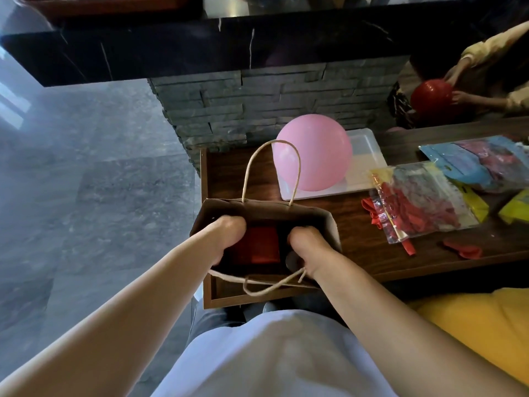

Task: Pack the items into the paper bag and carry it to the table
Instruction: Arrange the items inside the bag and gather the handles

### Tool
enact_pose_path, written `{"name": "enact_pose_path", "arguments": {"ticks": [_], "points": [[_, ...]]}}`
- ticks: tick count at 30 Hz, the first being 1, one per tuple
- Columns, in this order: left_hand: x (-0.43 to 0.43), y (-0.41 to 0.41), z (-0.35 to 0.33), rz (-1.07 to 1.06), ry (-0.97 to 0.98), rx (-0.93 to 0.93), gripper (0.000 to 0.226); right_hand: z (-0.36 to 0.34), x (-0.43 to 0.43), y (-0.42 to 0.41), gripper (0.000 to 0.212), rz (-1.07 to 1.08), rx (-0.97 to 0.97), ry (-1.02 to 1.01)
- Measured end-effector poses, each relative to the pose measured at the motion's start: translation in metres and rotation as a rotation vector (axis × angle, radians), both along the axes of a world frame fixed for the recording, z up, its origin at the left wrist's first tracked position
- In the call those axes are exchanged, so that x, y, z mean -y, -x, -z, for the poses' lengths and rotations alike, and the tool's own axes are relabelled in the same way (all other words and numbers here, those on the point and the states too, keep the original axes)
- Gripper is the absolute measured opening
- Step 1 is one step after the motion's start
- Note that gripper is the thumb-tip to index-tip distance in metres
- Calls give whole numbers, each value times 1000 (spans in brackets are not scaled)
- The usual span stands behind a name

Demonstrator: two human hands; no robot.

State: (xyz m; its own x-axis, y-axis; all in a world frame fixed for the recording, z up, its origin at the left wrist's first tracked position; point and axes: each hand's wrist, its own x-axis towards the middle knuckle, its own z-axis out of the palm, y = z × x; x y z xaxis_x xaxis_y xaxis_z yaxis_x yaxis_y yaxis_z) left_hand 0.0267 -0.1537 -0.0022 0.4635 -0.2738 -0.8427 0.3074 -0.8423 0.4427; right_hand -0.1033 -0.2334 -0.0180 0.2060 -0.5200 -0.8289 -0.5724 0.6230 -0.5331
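A brown paper bag (323,222) with twine handles stands open on the left end of a dark wooden table (343,213). Both my hands reach down into its mouth. My left hand (226,234) is at the bag's left side and my right hand (307,247) at its right side, fingers curled downward and hidden inside. A red item (262,245) lies in the bag between them. I cannot tell whether either hand grips it. One handle stands up at the far side, the other droops over the near edge.
A pink balloon (312,153) rests on a white tray (366,156) behind the bag. Plastic packets of red balloons (420,202) and others (475,161) lie to the right, with loose red balloons (463,250). Another person's hands hold a red balloon (429,96). A yellow cushion (481,325) sits at right.
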Motion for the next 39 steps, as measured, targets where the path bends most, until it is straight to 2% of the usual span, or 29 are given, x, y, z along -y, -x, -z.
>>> {"name": "enact_pose_path", "arguments": {"ticks": [3,6,8,10,12,15,19,23,27,30,35,36,39], "points": [[7,8,0,328,-86,195,39,-3,7,7,12,-231,-168,155],[14,19,-5,784,-212,365,37,0,15,11,14,-414,-235,176],[19,28,-7,1106,-308,452,34,-5,14,10,17,-640,-249,206],[28,35,0,1287,-375,483,42,-2,10,4,20,-860,-289,236],[39,42,8,1341,-411,465,52,3,4,-7,30,-920,-363,209],[47,40,10,1329,-368,307,39,4,5,-18,40,-1001,-421,116],[43,31,6,1409,-366,226,30,4,10,-19,40,-1121,-499,153],[41,21,0,1509,-384,228,31,21,6,-18,42,-1032,-492,145],[39,8,-8,1575,-366,197,36,21,1,-4,47,-893,-368,229],[41,5,-12,1565,-356,144,37,15,7,-1,27,-683,-310,323],[43,-1,-14,1407,-282,147,42,-1,1,-1,12,-715,-318,101],[42,-2,-13,1377,-275,151,42,-2,0,1,13,-699,-314,99],[40,-4,-8,1353,-258,181,42,-2,-2,6,42,-610,-306,203]]}}
